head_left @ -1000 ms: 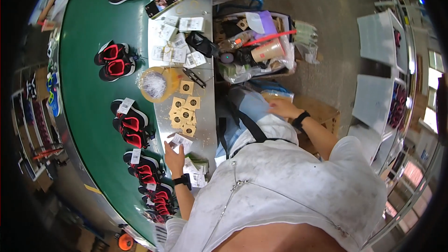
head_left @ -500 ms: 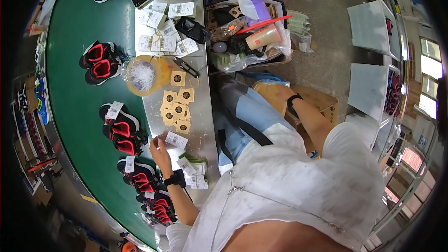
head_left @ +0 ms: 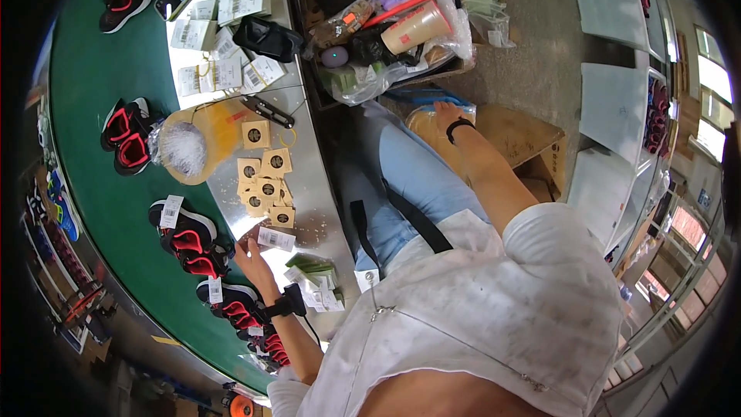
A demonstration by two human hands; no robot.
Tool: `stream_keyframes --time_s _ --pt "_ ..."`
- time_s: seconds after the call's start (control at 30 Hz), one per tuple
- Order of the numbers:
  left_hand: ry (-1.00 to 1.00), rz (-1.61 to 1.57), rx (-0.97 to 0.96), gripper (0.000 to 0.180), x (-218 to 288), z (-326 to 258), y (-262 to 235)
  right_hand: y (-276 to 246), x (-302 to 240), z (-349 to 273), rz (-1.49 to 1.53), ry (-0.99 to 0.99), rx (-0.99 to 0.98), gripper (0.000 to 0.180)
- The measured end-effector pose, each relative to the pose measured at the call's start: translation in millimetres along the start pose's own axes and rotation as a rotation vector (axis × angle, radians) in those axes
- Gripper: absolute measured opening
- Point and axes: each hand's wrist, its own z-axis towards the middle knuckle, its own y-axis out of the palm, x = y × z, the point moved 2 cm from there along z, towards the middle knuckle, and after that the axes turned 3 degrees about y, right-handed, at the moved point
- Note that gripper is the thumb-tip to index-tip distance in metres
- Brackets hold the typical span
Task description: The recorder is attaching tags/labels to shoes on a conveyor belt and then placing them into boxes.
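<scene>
At the lower left of the frame's centre, the person's left hand [head_left: 256, 266] rests with its fingers loosely parted just beside a small white rectangular barcode label [head_left: 276, 239] lying on the silvery metal worktop [head_left: 307, 166], while right of centre the right hand [head_left: 448, 114] is at a brown cardboard box [head_left: 513, 135], its fingers too small to tell. The step in hand seems to be handling labels near black-and-red laced shoes [head_left: 189, 241]; lifting this label would call for pinching its edge.
</scene>
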Motion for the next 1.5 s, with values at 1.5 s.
stream_keyframes --time_s 1.5 --pt "0.093 0.192 0.077 0.072 19 18 8 -336 -319 -85 0.117 -0.451 0.568 0.088"
